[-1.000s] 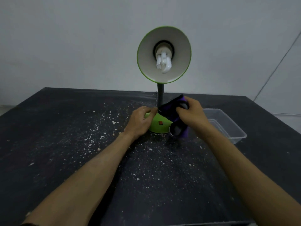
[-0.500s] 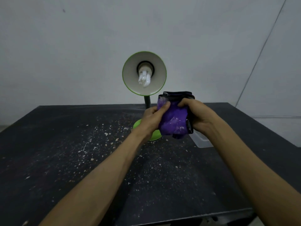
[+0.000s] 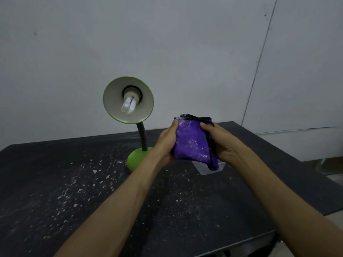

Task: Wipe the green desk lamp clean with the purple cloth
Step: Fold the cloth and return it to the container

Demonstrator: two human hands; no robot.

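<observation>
The green desk lamp [image 3: 138,160] stands on the dark table, its round base left of my hands, its black neck curving up to a white-lined shade that faces me with a bulb inside. The purple cloth [image 3: 193,143], folded, black-edged and flecked with white dust, is held up in the air to the right of the lamp. My left hand [image 3: 166,145] grips the cloth's left side and my right hand [image 3: 221,143] grips its right side. Neither hand touches the lamp.
The black table [image 3: 55,191] is scattered with white dust and flakes, mostly left of and in front of the lamp base. A clear plastic container [image 3: 204,168] sits under the cloth, mostly hidden. A pale wall stands behind; the table's right edge drops off.
Both hands have left the lamp base and lifted the cloth up and to the right. My left hand has taken hold of the cloth. My view has shifted right.
</observation>
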